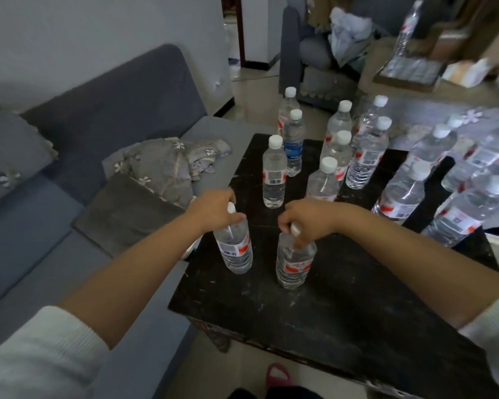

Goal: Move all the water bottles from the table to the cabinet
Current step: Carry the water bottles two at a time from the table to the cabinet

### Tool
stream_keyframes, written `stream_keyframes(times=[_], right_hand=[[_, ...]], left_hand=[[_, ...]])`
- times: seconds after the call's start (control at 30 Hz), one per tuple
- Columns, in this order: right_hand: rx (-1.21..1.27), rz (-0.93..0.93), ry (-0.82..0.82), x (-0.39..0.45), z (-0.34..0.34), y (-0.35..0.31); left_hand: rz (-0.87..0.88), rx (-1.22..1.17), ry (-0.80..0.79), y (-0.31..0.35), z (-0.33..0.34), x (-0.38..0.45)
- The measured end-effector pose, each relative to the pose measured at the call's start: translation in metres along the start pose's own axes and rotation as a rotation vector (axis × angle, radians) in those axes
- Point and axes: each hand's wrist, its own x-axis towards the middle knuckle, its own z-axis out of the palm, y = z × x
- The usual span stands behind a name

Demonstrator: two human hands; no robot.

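Note:
Several clear water bottles with white caps stand on a black table (343, 306). My left hand (215, 210) grips the neck of a bottle (235, 249) near the table's left edge. My right hand (306, 220) grips the neck of another bottle (293, 263) just to its right. Both bottles stand upright on the table. Behind them stand a red-labelled bottle (274, 177), a blue-labelled bottle (293, 145) and several more toward the back and right (366, 156). No cabinet is clearly in view.
A grey sofa (98, 116) with a floral cloth (167, 165) runs along the table's left side. An armchair with a plastic bag (346, 38) stands at the back. A low table with one bottle (408, 27) is at the back right. A pink slipper (277, 375) lies below.

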Motion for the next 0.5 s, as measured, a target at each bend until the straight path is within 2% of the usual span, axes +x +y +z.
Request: stream_keyframes(times=[0.17, 0.37, 0.5], right_hand=[[0.083, 0.023, -0.016, -0.002, -0.002, 0.005], [0.170, 0.135, 0.124, -0.008, 0.009, -0.003], [0.220, 0.304, 0.271, -0.025, 0.025, -0.012]], left_hand=[[0.125, 0.033, -0.093, -0.006, -0.001, 0.016], [0.397, 0.128, -0.205, 0.003, -0.004, 0.024], [0.632, 0.239, -0.278, 0.012, -0.004, 0.031]])
